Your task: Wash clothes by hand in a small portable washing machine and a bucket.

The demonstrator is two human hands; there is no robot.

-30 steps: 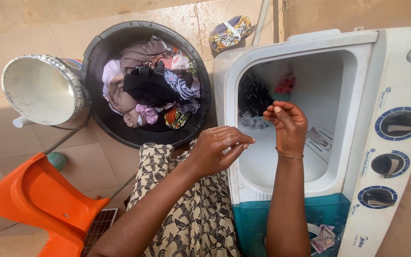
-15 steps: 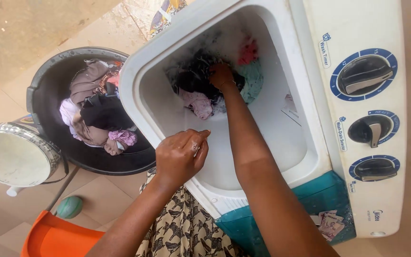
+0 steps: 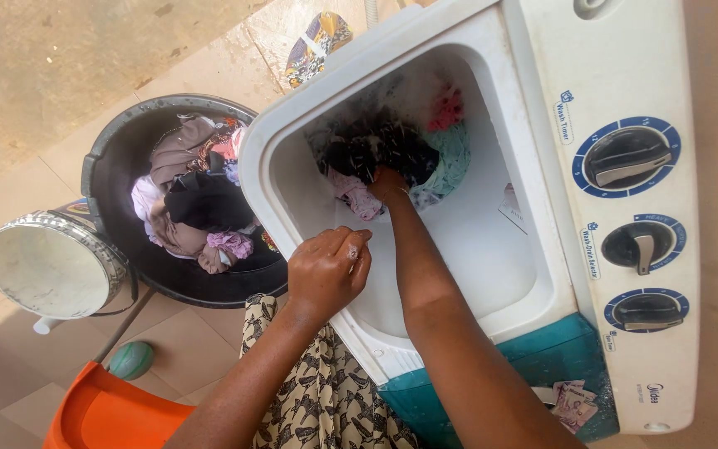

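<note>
Item: washing machine (image 3: 459,274), white plastic over a teal base, boxy, its long axis running from lower left to upper right; three round dials line its right panel. In its tub we see wet laundry (image 3: 392,154), a soft tangle of black, pink and pale green cloth at the far end. Our right hand (image 3: 388,185) reaches into that heap, its fingers buried, grip unclear. Our left hand (image 3: 328,270) hovers at the tub's near rim, fingertips pinched together. Beside it: a round black basin (image 3: 105,179) of crumpled clothes, a shiny metal bucket (image 3: 53,264).
</note>
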